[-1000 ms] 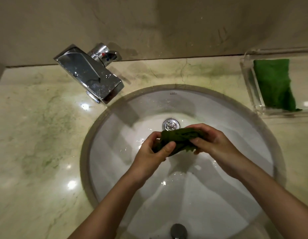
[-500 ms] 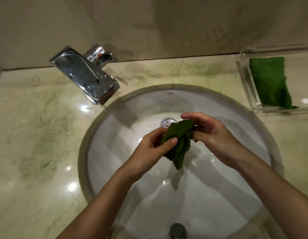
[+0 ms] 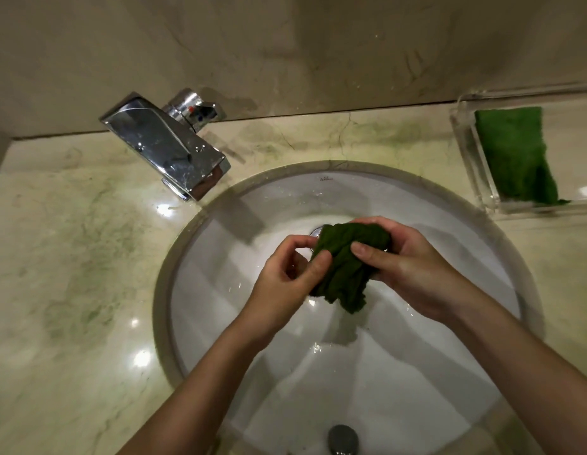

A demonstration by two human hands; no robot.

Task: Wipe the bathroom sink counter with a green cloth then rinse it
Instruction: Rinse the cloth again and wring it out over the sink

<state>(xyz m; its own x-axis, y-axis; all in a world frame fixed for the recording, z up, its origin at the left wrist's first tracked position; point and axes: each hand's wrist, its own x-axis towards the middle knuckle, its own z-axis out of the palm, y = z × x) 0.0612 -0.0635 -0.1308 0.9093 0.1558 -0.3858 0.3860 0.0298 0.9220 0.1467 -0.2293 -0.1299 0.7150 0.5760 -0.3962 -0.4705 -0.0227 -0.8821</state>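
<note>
You hold the cloth as a dark green, bunched wad over the middle of the sink, clear of the white basin, with its lower end hanging loose toward the sink's near side. Your right hand grips it: the fingers curl round the wad's far and right side, and the thumb presses down on top. Your left hand pinches the cloth's left edge between thumb and bent forefinger. Its other fingers are curled in, and you cannot tell from here whether they touch the fabric. Both forearms reach in over the sink's near rim. The drain at the sink's centre shows only a sliver, just past the cloth's far left corner. Water drops dot the sink's far wall. A dark round knob sits at the sink's near edge. The bench, pale marble with green veins, surrounds the sink and carries bright light glints on the sink's left. The chrome faucet stands at the sink's far left, its flat spout reaching the rim. On the sink's far right a clear tray lies on the bench against the wall, with a spare cloth of brighter green lying in it.
</note>
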